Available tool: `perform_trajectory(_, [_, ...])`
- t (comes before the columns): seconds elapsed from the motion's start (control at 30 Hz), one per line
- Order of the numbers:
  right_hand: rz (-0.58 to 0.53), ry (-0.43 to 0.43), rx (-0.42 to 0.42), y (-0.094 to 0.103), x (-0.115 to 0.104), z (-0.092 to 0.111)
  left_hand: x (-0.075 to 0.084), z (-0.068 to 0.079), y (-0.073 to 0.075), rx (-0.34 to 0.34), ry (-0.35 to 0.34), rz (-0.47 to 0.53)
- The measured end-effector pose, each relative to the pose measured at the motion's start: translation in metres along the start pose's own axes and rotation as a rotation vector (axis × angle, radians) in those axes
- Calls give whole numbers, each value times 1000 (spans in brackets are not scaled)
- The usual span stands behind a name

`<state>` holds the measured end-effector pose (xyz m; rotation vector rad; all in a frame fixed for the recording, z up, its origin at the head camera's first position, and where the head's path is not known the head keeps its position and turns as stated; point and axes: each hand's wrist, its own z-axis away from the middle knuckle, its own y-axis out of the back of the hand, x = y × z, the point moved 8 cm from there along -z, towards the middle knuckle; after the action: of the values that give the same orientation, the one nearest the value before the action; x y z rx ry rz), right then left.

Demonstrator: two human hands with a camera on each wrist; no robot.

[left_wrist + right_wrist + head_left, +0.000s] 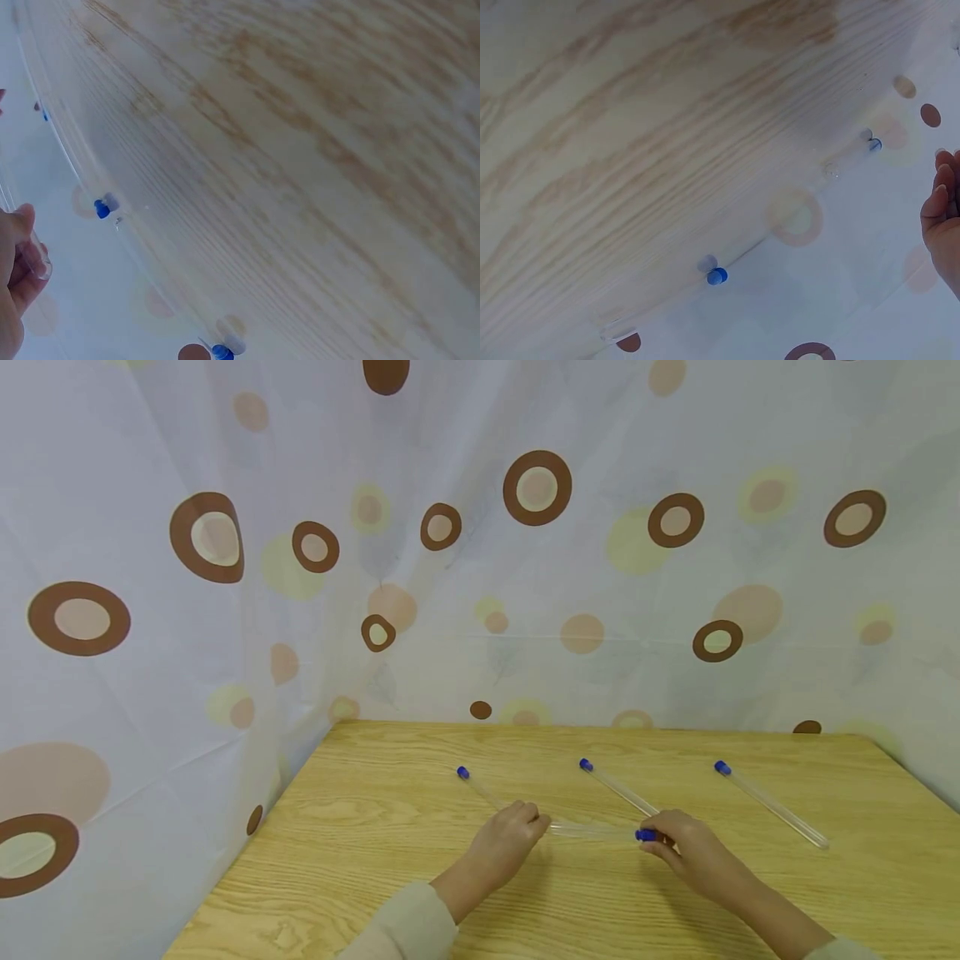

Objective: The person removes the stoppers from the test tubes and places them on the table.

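A clear test tube (592, 832) spans the gap between the two hands, nearly level over the wooden table. My left hand (504, 843) holds its rounded end, which shows between thumb and fingers in the left wrist view. At the opposite end, my right hand (696, 853) pinches the blue cap (644, 835) between thumb and fingers. In the right wrist view only part of that right hand (943, 225) appears at the edge, and the held tube is out of sight there.
Three more blue-capped tubes lie slanted on the table (375, 843): a left one (483, 791) partly behind my left hand, a middle one (618, 787) reaching to my right hand, and one (780, 812) farther right. A dotted curtain (465, 668) hangs behind and left.
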<state>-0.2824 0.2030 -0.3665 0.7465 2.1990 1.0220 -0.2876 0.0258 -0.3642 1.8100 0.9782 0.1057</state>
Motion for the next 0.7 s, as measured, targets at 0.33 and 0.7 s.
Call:
perform_trajectory(0.33, [21, -14, 56, 9, 6, 5, -3, 1, -7, -18, 21, -6])
perform_trajectory(0.7, [61, -6, 92, 14, 18, 16, -4, 8, -12, -53, 2, -54])
